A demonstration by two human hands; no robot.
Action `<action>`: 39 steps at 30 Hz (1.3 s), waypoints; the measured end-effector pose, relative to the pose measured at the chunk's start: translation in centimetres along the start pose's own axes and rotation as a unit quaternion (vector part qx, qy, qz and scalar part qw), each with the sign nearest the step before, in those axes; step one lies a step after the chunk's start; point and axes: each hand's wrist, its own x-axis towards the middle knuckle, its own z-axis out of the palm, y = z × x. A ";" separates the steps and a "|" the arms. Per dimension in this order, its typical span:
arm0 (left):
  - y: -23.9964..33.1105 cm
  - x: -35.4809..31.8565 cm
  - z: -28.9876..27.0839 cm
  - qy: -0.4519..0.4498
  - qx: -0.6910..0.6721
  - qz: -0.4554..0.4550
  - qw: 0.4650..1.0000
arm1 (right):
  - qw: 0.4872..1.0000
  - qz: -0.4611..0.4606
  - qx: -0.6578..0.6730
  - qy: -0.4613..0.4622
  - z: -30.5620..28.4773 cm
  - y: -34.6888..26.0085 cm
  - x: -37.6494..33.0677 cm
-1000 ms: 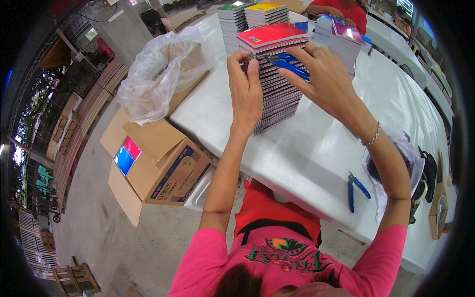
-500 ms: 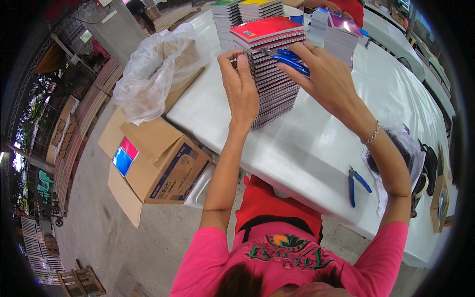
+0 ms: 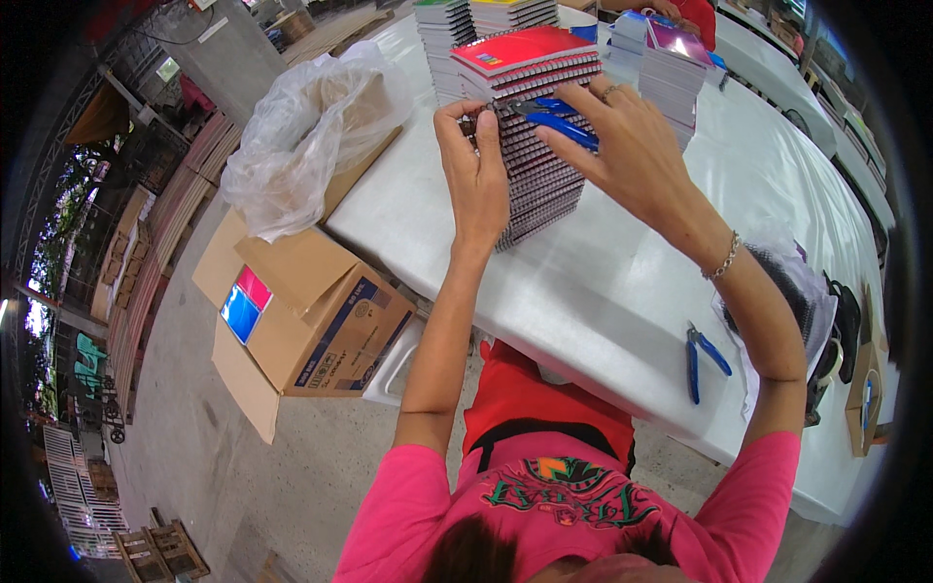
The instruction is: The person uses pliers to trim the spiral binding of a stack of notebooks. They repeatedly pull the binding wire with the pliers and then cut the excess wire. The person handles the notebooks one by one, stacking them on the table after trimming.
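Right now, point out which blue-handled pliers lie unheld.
The loose pliers by the near edge of the table; the other pliers are in the right hand.

The right hand (image 3: 637, 146) holds blue-handled cutters (image 3: 564, 128) against a red-topped stack of spiral notebooks (image 3: 540, 189). The left hand (image 3: 476, 180) is at its left corner.

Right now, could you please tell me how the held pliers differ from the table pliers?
The held pliers are in the right hand, raised at the notebook stack; the table pliers lie loose on the table. The held pliers' jaws point toward the left hand, while the table pliers' jaws point toward the table's far side. The right hand partly covers the held pliers; the table pliers are uncovered. Both have blue handles.
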 end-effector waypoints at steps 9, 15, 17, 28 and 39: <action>-0.7 0.0 0.1 0.012 0.015 -0.008 1.000 | 0.990 0.088 0.042 -0.097 -0.7 -0.3 -0.1; -0.5 0.1 0.5 0.039 -0.069 -0.043 0.996 | 0.999 0.026 0.000 -0.019 -0.4 0.4 -1.2; -0.4 0.0 0.3 0.020 -0.060 -0.048 0.997 | 0.999 0.035 0.010 -0.027 -0.1 0.6 -1.4; -0.2 -0.6 -0.4 -0.023 -0.058 -0.041 0.997 | 0.998 0.041 0.041 -0.041 0.7 0.1 -1.0; -0.1 -0.7 -0.2 -0.012 -0.045 -0.040 0.998 | 0.999 0.020 0.048 -0.013 1.2 0.2 -1.0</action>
